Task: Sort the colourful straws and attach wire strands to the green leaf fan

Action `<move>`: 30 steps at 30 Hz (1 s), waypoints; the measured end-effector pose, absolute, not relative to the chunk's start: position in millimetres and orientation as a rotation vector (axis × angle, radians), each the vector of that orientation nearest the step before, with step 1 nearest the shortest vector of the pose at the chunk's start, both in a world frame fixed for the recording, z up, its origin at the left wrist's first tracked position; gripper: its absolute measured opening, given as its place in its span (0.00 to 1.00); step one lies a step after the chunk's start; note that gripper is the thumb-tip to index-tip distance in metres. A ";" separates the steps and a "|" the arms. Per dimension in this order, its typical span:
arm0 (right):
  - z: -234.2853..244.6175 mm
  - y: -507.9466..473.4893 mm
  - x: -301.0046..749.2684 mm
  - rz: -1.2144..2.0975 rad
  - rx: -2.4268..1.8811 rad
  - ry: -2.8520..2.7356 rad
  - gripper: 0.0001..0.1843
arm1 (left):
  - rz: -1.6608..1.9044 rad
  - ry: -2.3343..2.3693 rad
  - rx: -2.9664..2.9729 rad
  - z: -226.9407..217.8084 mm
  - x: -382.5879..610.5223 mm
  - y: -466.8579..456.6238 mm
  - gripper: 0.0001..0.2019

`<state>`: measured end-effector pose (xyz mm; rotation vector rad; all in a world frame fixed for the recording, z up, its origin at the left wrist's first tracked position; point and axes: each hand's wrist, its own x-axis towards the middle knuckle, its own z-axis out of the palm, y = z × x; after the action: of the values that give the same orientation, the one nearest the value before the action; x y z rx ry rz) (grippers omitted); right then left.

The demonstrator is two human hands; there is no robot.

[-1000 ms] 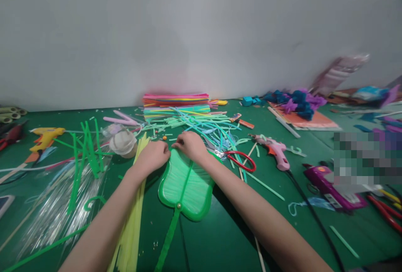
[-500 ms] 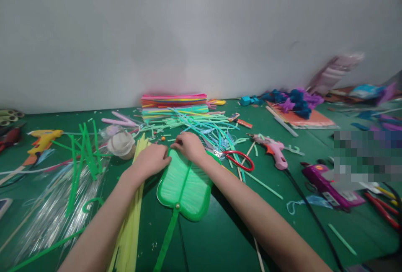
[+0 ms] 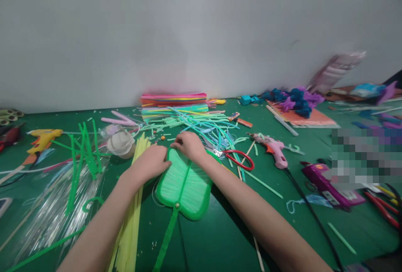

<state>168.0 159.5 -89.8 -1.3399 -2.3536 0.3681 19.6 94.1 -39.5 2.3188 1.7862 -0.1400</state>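
Head view: the left hand (image 3: pixel 151 161) and right hand (image 3: pixel 189 145) rest on the far edge of a green leaf-shaped piece (image 3: pixel 184 186) lying flat on the green table (image 3: pixel 226 238), directly in front of the person. Fingers of both hands are curled down and pinch the leaf's top rim. A small bead sits at the leaf's base, where a green stem (image 3: pixel 166 238) runs toward the camera. Yellow strips (image 3: pixel 132 221) lie just left of the leaf; red-handled scissors (image 3: pixel 237 158) and a pink glue gun (image 3: pixel 274 150) lie to the right.
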 end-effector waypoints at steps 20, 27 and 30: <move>-90.5 157.5 169.1 0.373 -1.330 -2.332 0.18 | -0.046 1.713 2.140 -38.4 13.8 85.9 0.02; -89.7 157.1 169.5 0.379 -1.334 -2.333 0.18 | -0.039 1.771 2.086 -39.4 10.3 84.1 0.06; -89.2 157.0 169.5 0.383 -1.339 -2.334 0.18 | -0.046 1.786 2.145 -38.6 12.3 84.5 0.06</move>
<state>169.5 157.0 -89.2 -1.3386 -2.3342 0.3827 12.3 84.5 -38.6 2.1453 1.7861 -0.0464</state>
